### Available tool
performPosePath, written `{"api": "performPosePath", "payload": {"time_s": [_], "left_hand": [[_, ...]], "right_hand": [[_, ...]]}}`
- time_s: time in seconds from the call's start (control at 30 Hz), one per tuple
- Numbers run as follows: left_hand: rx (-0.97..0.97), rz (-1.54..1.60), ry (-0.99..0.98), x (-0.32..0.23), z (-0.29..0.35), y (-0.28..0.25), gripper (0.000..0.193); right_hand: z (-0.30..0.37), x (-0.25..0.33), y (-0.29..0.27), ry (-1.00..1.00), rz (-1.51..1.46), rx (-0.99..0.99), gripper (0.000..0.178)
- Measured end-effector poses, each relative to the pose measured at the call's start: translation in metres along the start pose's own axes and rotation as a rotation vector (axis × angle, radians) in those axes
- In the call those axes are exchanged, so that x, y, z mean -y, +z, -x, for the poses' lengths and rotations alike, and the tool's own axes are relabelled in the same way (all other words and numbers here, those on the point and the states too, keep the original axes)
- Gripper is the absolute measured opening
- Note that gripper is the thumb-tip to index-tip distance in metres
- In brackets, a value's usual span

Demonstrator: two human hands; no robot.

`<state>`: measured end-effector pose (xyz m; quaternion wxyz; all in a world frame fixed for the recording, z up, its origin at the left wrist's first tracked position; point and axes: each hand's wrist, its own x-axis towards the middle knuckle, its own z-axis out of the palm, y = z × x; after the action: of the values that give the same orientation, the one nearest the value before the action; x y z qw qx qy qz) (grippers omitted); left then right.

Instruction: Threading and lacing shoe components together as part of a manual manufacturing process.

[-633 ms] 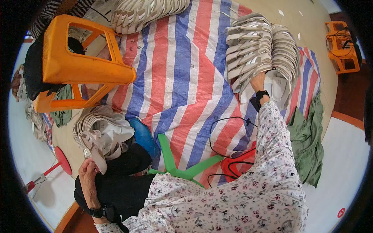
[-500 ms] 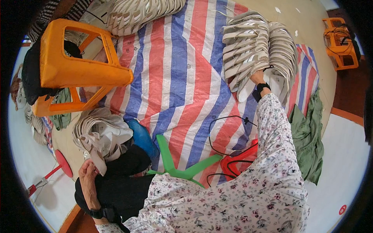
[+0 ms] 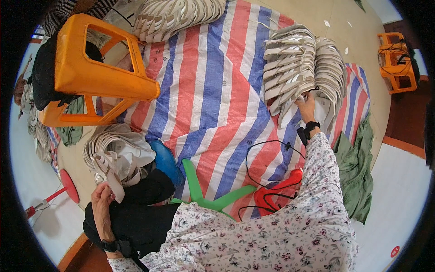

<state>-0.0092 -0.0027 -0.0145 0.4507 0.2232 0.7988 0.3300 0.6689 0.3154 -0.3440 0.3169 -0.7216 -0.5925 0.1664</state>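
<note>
At the lower left, my left hand (image 3: 102,199) pinches the near end of a beige shoe upper (image 3: 108,171). That piece leans against a nested bundle of similar uppers (image 3: 102,139) beside my dark-clad leg. My right arm reaches forward to two long rows of nested beige and white shoe uppers (image 3: 290,63). There my right hand (image 3: 307,109) has its fingers curled on the near end of the left row, at a whitish upper (image 3: 290,113); the fingertips are partly hidden. A small black loop (image 3: 312,89) shows just beyond the fingers.
A striped plastic sheet (image 3: 213,90) covers the floor. An orange stool (image 3: 99,77) lies on its side at left, and another row of uppers (image 3: 176,18) is beyond. Nearby are a green frame (image 3: 199,190), a red object with black cable (image 3: 267,199) and green cloth (image 3: 355,167).
My right hand has drawn back slightly toward me at the near end of the rows. My left hand keeps its pinch on the upper. The whole view has shifted slightly.
</note>
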Motion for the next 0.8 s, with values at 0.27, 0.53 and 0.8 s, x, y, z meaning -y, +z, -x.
{"api": "performPosePath", "payload": {"time_s": [0.27, 0.53, 0.8], "left_hand": [[-0.013, -0.046, -0.003, -0.001, 0.006, 0.002, 0.027], [0.001, -0.046, 0.058, -0.004, 0.004, 0.008, 0.032], [0.076, -0.084, 0.126, 0.002, 0.005, 0.003, 0.026]], "right_hand": [[0.013, 0.018, -0.012, 0.366, -0.362, 0.221, 0.02], [0.026, 0.024, -0.028, 0.344, -0.442, 0.234, 0.019], [0.038, 0.113, -0.066, -0.076, 0.018, 0.15, 0.019]]}}
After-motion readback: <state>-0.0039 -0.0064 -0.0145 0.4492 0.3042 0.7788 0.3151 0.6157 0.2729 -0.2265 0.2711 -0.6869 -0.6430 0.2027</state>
